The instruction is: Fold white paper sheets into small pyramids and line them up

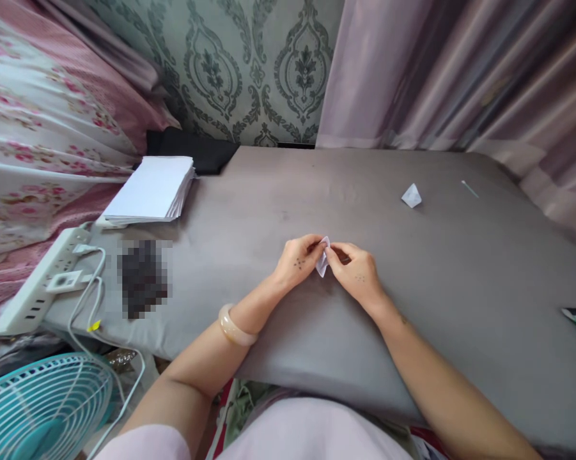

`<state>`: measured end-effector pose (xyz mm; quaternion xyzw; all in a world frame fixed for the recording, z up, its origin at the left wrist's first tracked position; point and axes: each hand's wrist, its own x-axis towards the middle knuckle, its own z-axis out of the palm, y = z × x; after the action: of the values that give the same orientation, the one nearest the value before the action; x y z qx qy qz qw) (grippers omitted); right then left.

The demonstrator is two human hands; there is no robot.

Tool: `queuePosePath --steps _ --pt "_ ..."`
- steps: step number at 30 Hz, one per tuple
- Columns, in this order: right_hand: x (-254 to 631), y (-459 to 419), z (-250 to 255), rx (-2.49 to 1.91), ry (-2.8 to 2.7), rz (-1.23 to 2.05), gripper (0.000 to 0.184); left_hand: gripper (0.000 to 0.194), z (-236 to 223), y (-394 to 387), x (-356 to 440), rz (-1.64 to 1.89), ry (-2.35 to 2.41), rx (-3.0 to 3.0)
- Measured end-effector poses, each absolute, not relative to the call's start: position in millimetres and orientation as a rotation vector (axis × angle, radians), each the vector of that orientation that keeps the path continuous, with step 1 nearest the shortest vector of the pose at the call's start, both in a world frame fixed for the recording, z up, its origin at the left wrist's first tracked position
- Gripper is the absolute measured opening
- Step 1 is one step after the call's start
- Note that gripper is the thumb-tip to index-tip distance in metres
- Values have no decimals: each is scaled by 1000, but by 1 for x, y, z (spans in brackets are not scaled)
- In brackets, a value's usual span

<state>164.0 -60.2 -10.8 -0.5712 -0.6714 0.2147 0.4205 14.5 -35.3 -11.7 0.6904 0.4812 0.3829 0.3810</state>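
My left hand (298, 260) and my right hand (356, 271) meet at the middle of a grey padded surface (278, 191). Both pinch a small folded piece of white paper (323, 260) between their fingertips. The fingers of each hand are closed on it, and most of the paper is hidden by them. A pale bangle (234, 327) sits on my left wrist. Another small folded white paper shape (411, 195) lies farther back to the right, apart from my hands.
A stack of white paper sheets (151, 189) rests at the back left corner. A white power strip (38, 281) with cables lies at the left edge, a teal fan (43, 402) below it. A thin stick (470, 188) lies far right. Curtains and floral bedding surround the surface.
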Motion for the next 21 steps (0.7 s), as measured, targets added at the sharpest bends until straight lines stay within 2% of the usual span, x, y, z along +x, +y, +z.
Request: queuePosePath --steps 9,21 --pt "163 -61 -12 -1452 -1769 470 22 27 -5 -41 15 784 1373 2054" --pt "167 -60 -10 -1554 -1941 326 25 21 -11 -41 17 820 1322 2104"
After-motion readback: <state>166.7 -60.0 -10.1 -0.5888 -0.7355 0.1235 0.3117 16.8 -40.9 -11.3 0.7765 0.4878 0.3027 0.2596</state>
